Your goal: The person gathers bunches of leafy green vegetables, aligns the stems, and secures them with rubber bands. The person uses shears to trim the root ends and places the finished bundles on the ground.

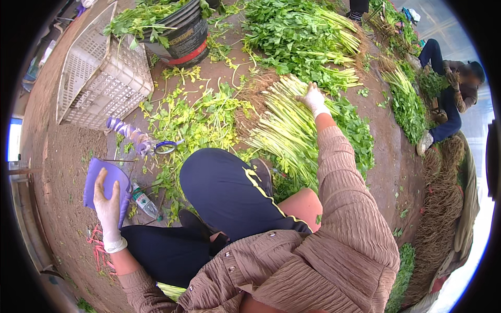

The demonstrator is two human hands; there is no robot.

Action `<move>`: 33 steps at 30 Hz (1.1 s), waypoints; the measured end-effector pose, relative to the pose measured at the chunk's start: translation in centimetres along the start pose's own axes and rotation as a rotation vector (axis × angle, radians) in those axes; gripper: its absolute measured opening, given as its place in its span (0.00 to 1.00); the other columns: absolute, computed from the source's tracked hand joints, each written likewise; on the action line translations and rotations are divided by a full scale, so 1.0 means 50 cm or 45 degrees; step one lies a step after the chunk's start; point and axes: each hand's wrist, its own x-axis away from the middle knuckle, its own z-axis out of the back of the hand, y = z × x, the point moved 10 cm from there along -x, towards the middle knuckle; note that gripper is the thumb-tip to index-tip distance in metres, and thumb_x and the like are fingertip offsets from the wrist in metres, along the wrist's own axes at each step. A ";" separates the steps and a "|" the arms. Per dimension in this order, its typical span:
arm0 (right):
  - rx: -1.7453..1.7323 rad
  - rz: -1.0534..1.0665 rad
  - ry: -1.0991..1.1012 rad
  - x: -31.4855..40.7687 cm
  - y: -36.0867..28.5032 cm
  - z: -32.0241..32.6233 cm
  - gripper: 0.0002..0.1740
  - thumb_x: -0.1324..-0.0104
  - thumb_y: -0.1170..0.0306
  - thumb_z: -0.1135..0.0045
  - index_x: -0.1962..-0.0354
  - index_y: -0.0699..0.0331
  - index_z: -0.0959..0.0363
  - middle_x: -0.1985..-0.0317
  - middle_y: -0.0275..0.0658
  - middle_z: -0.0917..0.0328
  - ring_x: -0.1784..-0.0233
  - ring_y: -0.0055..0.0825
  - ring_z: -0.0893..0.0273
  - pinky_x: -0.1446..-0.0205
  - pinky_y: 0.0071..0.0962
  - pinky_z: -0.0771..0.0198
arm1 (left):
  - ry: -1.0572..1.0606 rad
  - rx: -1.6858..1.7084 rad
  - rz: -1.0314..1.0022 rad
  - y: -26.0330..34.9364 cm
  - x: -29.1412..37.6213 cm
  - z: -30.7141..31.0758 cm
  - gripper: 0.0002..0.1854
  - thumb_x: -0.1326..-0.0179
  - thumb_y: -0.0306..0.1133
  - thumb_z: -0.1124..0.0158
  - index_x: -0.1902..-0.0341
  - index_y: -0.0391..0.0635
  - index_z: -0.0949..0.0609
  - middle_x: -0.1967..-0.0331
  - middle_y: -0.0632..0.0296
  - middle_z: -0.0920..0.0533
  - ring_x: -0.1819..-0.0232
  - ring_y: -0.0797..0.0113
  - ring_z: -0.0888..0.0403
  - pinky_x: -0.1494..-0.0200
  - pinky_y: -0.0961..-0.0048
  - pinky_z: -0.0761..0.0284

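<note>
My right hand (314,101), in a thin white glove, reaches out over a pile of celery stalks (287,121). Its thumb points left along the stalks; whether its fingers close around any is hidden. The pile's brown roots (250,105) face left, and its green leaves (354,135) fan out to the right. On the left side, my left hand (106,205), gloved too, is raised with fingers apart and holds nothing. Behind it in the picture lies a purple foam pad (94,182), with a plastic bottle (145,201) beside it on the ground.
Loose yellow-green trimmings (195,121) cover the ground before my knees. A white plastic crate (105,78) and a black bucket (182,39) of greens stand at upper left. More celery (297,35) lies ahead. A seated person (450,86) handles greens at right, near bundles with long roots (438,211).
</note>
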 end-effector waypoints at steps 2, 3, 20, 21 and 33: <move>-0.140 -0.017 -0.165 -0.002 0.003 -0.028 0.55 0.50 0.42 0.30 0.33 0.64 0.41 0.39 0.50 0.28 0.36 0.41 0.29 0.34 0.35 0.35 | -0.092 0.015 0.069 -0.028 -0.009 -0.032 0.23 0.37 0.26 0.38 0.37 0.41 0.26 0.38 0.55 0.25 0.33 0.63 0.30 0.30 0.64 0.39; -0.114 -0.011 -0.190 0.002 0.004 -0.032 0.52 0.50 0.45 0.29 0.35 0.65 0.38 0.42 0.51 0.26 0.38 0.41 0.27 0.36 0.34 0.33 | -0.097 -0.002 0.084 -0.036 -0.013 -0.037 0.23 0.37 0.26 0.37 0.38 0.41 0.26 0.38 0.56 0.24 0.34 0.63 0.29 0.31 0.64 0.38; -0.081 0.106 -0.205 0.047 -0.036 -0.005 0.33 0.49 0.52 0.29 0.51 0.65 0.21 0.54 0.50 0.18 0.50 0.41 0.19 0.43 0.34 0.27 | -0.155 -0.002 0.015 0.017 -0.035 -0.081 0.18 0.38 0.28 0.36 0.44 0.41 0.21 0.48 0.58 0.18 0.43 0.64 0.22 0.37 0.65 0.31; -0.266 0.055 -0.196 0.045 -0.015 0.009 0.32 0.49 0.54 0.29 0.51 0.65 0.22 0.55 0.50 0.18 0.51 0.40 0.19 0.44 0.33 0.27 | -0.160 -0.011 0.030 0.017 -0.032 -0.082 0.18 0.38 0.28 0.36 0.44 0.41 0.21 0.49 0.58 0.17 0.43 0.65 0.21 0.38 0.65 0.30; -0.154 0.114 -0.110 0.068 -0.066 -0.019 0.40 0.53 0.56 0.28 0.42 0.60 0.28 0.51 0.51 0.19 0.47 0.44 0.21 0.42 0.34 0.28 | -0.180 -0.003 0.039 0.042 -0.032 -0.089 0.14 0.36 0.27 0.38 0.48 0.38 0.19 0.55 0.58 0.15 0.52 0.69 0.18 0.45 0.71 0.25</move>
